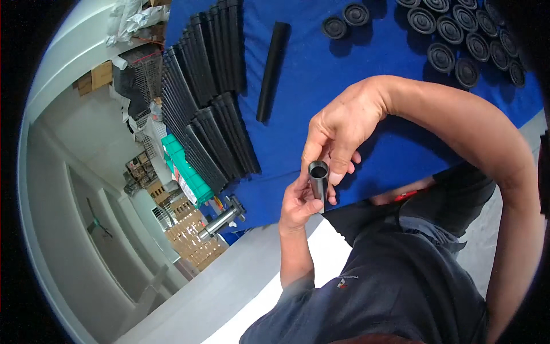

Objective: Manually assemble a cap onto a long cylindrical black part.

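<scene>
Black tube (319,187) is partly hidden by both hands (344,126).

With the grip of our left hand (299,207) we hold a short black tube (319,188), its open end facing up toward us. Our right hand (344,129) is at that end, fingers curled about it; how firmly, we cannot tell. On the blue-covered desk (303,74) we see one long tube (273,71) lying apart, rows of black tubes (235,51) beside a green box (189,172), and black round discs (450,30) at upper right.
</scene>
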`<move>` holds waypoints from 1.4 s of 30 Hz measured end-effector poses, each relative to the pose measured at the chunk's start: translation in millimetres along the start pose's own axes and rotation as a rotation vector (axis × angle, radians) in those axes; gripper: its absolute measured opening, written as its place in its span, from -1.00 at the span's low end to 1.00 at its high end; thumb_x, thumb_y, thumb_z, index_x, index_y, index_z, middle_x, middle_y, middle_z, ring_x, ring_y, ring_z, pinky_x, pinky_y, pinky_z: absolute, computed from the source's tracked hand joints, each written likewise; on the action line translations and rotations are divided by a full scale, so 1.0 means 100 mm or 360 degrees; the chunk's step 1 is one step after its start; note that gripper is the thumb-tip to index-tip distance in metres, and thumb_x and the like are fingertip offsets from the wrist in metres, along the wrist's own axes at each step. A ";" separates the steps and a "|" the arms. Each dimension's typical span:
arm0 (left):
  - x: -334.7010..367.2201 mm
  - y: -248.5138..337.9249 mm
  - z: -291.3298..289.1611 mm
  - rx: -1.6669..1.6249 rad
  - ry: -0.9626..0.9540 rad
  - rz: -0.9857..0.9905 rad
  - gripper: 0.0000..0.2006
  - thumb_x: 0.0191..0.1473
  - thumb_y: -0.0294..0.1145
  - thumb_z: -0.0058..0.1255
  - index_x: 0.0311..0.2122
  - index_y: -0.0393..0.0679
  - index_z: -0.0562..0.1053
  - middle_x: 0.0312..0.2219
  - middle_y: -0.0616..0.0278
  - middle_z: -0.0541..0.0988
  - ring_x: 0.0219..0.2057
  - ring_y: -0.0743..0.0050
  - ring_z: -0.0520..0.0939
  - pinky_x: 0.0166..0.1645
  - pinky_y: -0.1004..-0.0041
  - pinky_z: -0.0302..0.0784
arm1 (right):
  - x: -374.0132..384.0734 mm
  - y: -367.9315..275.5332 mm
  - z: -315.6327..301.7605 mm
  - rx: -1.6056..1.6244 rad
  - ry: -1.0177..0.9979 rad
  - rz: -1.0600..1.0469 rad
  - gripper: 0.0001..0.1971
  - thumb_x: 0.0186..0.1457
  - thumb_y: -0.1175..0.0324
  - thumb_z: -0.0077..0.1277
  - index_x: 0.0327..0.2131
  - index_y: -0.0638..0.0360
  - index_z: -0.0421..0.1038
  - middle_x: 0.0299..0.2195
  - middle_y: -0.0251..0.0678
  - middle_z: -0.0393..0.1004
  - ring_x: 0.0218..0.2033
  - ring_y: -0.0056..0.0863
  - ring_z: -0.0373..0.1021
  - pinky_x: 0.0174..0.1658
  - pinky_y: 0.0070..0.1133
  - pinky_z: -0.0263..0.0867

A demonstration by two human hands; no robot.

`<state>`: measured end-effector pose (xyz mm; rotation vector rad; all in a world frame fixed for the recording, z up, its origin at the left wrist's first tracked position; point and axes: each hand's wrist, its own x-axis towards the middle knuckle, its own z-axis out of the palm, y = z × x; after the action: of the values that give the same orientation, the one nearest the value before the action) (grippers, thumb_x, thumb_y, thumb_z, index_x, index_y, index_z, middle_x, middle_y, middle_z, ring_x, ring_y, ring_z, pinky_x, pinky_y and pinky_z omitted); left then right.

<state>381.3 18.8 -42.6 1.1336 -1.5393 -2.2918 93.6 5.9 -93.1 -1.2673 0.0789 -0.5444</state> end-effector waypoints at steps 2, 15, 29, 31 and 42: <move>0.00 0.02 -0.01 0.0024 0.0013 0.0055 -0.34 -0.02 -0.29 0.32 0.11 -0.43 0.32 -0.33 0.00 0.58 -0.34 0.29 0.63 -0.19 0.38 0.57 | 0.00 -0.01 -0.01 -0.0023 0.0006 -0.0020 -0.52 0.15 0.32 0.14 0.15 0.18 0.38 -0.26 -0.37 0.60 -0.38 -0.64 0.41 -0.33 -0.63 0.38; 0.01 0.03 0.16 -0.0917 0.0450 0.0632 -0.71 0.20 -0.29 0.09 0.01 -0.01 0.42 0.12 0.18 0.48 0.18 0.19 0.42 0.20 0.06 0.38 | -0.05 -0.14 0.05 -0.0045 0.0331 0.0061 -0.13 -0.03 0.14 0.30 0.29 0.27 0.12 -0.28 -0.18 0.52 -0.31 -0.43 0.49 -0.33 -0.53 0.46; 0.27 0.11 0.27 0.2287 0.1002 0.1015 -0.50 -0.11 -0.56 0.30 -0.01 -0.29 0.39 -0.24 0.09 0.56 -0.18 0.28 0.61 0.02 0.40 0.49 | 0.02 0.00 0.02 -0.0210 0.0493 0.0182 -0.47 0.08 0.42 0.13 0.15 0.34 0.33 -0.43 -0.28 0.54 -0.50 -0.54 0.47 -0.38 -0.60 0.47; 0.24 0.00 0.21 0.1993 0.1007 0.0781 -0.53 -0.10 -0.58 0.27 -0.03 -0.29 0.39 -0.22 0.09 0.56 -0.16 0.30 0.60 0.04 0.40 0.47 | 0.01 -0.06 0.03 -0.0200 0.0400 0.0133 -0.46 0.10 0.41 0.13 0.17 0.29 0.32 -0.39 -0.26 0.55 -0.47 -0.54 0.48 -0.35 -0.59 0.47; -0.01 0.01 0.15 0.0994 0.0607 0.0485 -0.51 -0.04 -0.56 0.29 0.02 -0.27 0.36 -0.26 0.26 0.53 -0.26 0.59 0.54 -0.13 0.54 0.44 | 0.00 -0.02 0.04 0.0054 0.0068 -0.0054 -0.49 0.24 0.38 0.01 0.26 0.05 0.24 -0.19 -0.20 0.58 -0.33 -0.53 0.51 -0.27 -0.57 0.46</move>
<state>371.5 29.8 -38.8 1.2496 -2.1320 -1.3320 94.4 9.1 -89.5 -1.2258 0.0834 -0.5998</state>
